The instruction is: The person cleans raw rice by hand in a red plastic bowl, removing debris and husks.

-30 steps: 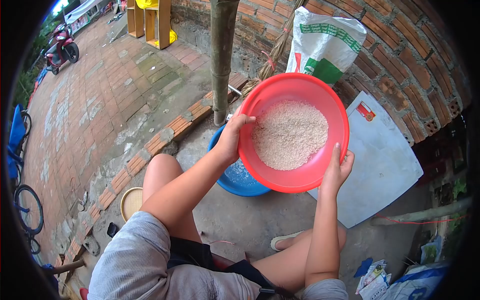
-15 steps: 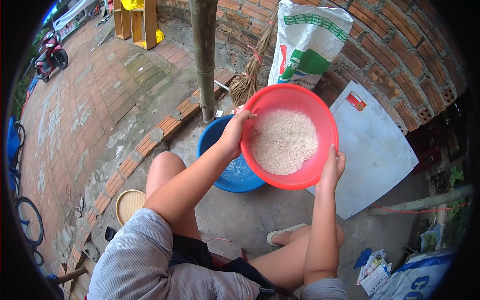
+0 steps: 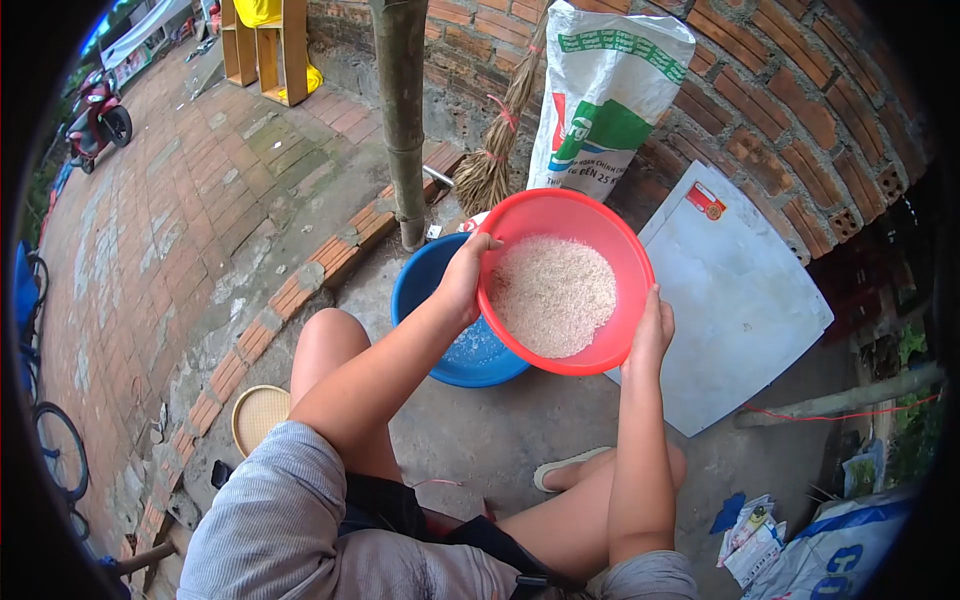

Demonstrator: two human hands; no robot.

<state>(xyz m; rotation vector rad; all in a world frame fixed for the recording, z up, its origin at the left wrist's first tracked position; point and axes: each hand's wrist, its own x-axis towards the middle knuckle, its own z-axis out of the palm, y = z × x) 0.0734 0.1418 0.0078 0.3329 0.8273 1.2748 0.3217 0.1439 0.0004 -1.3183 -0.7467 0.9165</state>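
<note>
A red plastic basin (image 3: 632,262) is held up between my two hands, tilted a little. White rice grains (image 3: 556,297) lie heaped in it, more toward its left side. My left hand (image 3: 466,278) is closed on the basin's left rim, thumb over the edge. On the lower right rim, my right hand (image 3: 650,332) grips with the fingers partly hidden behind the wall. Under and to the left of the red basin stands a blue basin (image 3: 412,290), partly covered by it. A whitish scatter of grains or bits (image 3: 478,343) shows on its bottom.
A white and green sack (image 3: 606,120) leans on the brick wall beside a straw broom (image 3: 490,170). A bamboo post (image 3: 402,130) rises behind the blue basin. At right lies a pale flat board (image 3: 735,310); a round woven tray (image 3: 258,420) sits near my left knee.
The red basin has come slightly down at its top and shifted left, with both hands still on it. The rice has spread somewhat differently inside.
</note>
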